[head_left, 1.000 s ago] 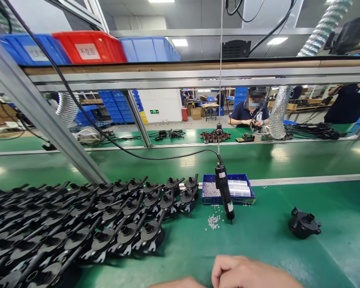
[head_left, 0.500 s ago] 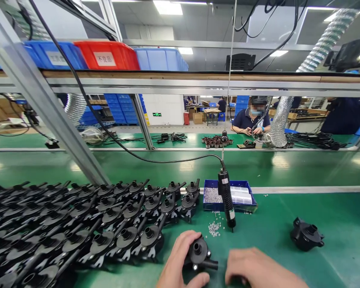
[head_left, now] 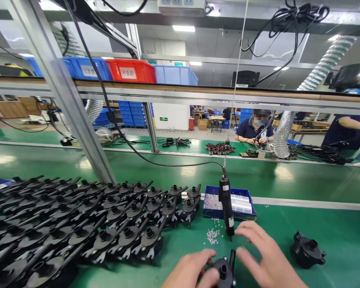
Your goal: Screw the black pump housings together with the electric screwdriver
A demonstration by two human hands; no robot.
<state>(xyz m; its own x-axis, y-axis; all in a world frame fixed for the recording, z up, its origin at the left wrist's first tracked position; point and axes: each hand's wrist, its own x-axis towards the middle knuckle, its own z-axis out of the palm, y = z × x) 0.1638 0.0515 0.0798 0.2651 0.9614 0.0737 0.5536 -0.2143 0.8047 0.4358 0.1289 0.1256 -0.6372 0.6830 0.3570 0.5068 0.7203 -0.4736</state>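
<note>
My left hand (head_left: 190,270) is closed round the side of a black plastic pump housing (head_left: 223,272) near the bottom edge of the head view. The housing has a round neck on top and a side pipe that points away from me. To its right, my right hand (head_left: 265,256) is open, thumb and fingers apart, with nothing in it. Its fingertips are close to the lower end of a black electric screwdriver (head_left: 227,206), which hangs upright on a cord. Small bright screws or nuts (head_left: 212,236) lie loose on the green bench, left of the screwdriver tip.
Rows of similar black pump housings (head_left: 105,240) fill the left side. Another housing (head_left: 308,250) stands alone at right. Behind the screwdriver is a blue tray (head_left: 208,213) of small metal parts and white rolls. A metal post (head_left: 63,96) slants down at left. A person (head_left: 255,128) sits across the bench.
The pump housing has turned, its side pipe swinging from rightward to pointing away, and shifted right with my left hand. My right hand has risen and opened toward the screwdriver. The view has tilted up.
</note>
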